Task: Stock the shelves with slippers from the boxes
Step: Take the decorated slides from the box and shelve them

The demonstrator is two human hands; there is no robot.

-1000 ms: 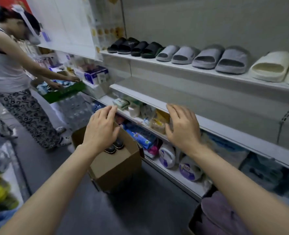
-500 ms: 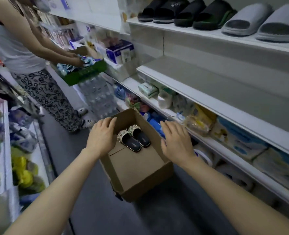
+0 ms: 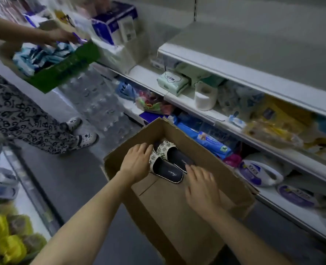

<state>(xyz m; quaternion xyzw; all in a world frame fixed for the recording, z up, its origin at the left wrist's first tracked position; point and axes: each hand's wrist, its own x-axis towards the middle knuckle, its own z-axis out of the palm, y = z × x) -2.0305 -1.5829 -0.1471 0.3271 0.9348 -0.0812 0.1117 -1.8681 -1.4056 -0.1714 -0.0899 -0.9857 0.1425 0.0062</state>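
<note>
The slippers (image 3: pixel 168 162) lie as a pair, side by side and touching, on the floor of the box (image 3: pixel 179 211), toward its far end; we judge them light and flat, with dark smooth insoles and beaded straps over the toes that look the fragile part, so we would take them by the soles or the heel edges and not by the beadwork; the soles will likely bend a little, so lifting both together calls for pressing them against each other. Our left hand (image 3: pixel 137 162) is inside the box against the left slipper's outer side, fingers gently bent and close together, touching it as far as we can tell; our right hand (image 3: pixel 201 186) hovers just short of the heels, fingers spread and straight, holding nothing. Beyond the box, to its right, the shelf (image 3: pixel 240 73) stands bare on top; past the box's far-left corner another person's hand (image 3: pixel 60 36) reaches over a green tray (image 3: pixel 66 67).
</note>
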